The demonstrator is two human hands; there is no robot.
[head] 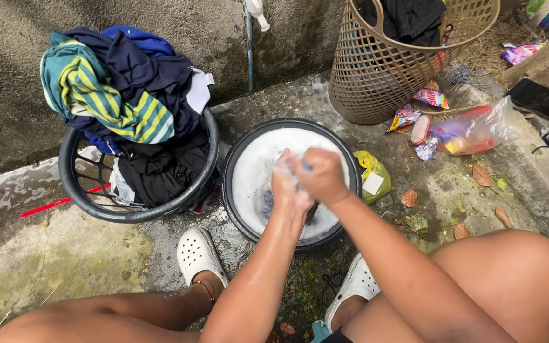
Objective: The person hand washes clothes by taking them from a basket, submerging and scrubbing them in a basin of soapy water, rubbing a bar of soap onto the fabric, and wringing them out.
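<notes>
Both hands, left hand (285, 186) and right hand (320, 174), press together, fists clamped on soapy dark cloth (268, 202) above the basin (236, 159).

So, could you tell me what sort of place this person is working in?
Probably an outdoor hand-washing spot by a house wall. Both hands, left hand and right hand, scrub cloth over a sudsy basin on wet concrete, with a dark laundry basket of clothes and a tap pipe nearby.

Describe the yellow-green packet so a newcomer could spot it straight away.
Start at the round black basin of soapy water where both hands scrub. The packet lies on the wet concrete against the basin's right rim. Unlike the red and pink sachets farther back, it is yellow-green with a white label.
</notes>
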